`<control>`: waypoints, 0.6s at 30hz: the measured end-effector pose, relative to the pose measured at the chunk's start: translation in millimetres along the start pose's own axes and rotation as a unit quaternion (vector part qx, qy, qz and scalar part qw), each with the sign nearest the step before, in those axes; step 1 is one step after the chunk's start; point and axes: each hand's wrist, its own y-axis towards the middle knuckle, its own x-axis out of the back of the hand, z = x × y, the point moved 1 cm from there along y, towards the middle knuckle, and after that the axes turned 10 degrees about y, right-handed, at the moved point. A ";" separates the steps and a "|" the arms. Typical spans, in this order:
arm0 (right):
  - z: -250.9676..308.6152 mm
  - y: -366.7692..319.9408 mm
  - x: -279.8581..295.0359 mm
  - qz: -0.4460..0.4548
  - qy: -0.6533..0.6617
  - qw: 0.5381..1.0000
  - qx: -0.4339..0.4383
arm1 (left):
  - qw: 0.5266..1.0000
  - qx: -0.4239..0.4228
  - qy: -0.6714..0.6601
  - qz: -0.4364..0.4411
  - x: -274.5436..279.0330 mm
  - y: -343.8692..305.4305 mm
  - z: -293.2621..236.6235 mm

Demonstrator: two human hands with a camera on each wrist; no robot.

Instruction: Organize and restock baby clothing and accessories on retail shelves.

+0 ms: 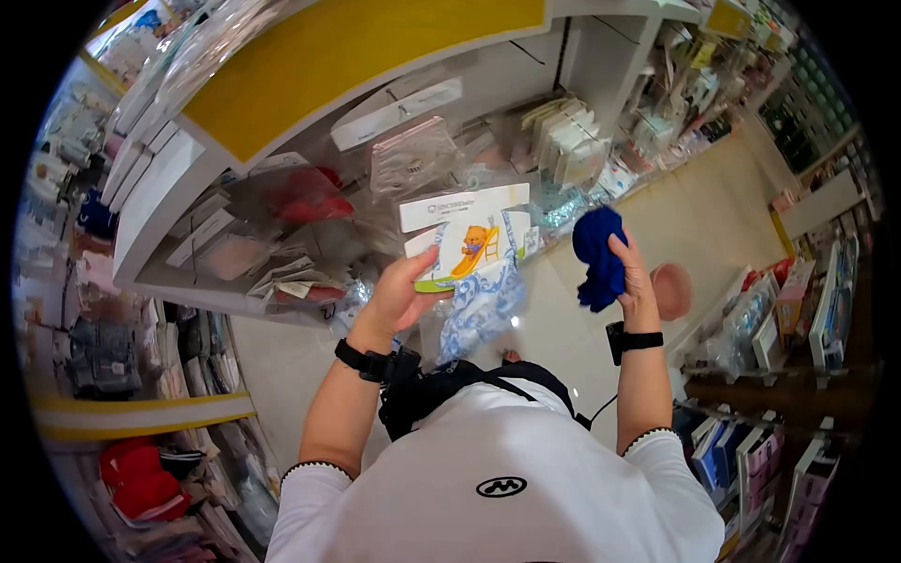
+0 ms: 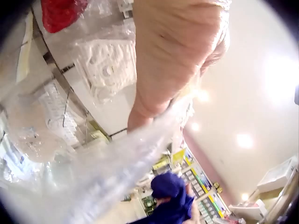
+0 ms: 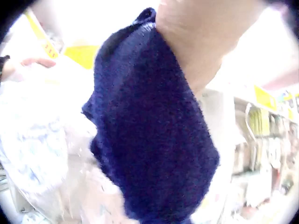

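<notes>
A shop: white shelving (image 1: 160, 206), hanging packaged goods (image 1: 413, 166).

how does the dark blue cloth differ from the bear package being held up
Look: the dark blue cloth is plain; the bear package shows a bear and a blue-and-white pattern. Shape: the cloth is bunched up, while the package has a flat card. Holding: the right hand grips the cloth, the left hand the package. Both are held in the air.
</notes>
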 end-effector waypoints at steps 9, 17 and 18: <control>-69.8 -17.6 -163.5 0.064 -0.515 0.750 0.409 | 0.998 -0.055 0.017 -0.002 -62.1 28.2 21.6; -69.4 0.5 -129.3 -0.157 -0.470 0.757 0.425 | 0.999 0.003 0.008 0.041 -50.9 22.0 23.3; -69.9 4.9 -120.3 -0.168 -0.451 0.779 0.402 | 0.999 0.003 0.011 0.035 -52.0 21.3 21.7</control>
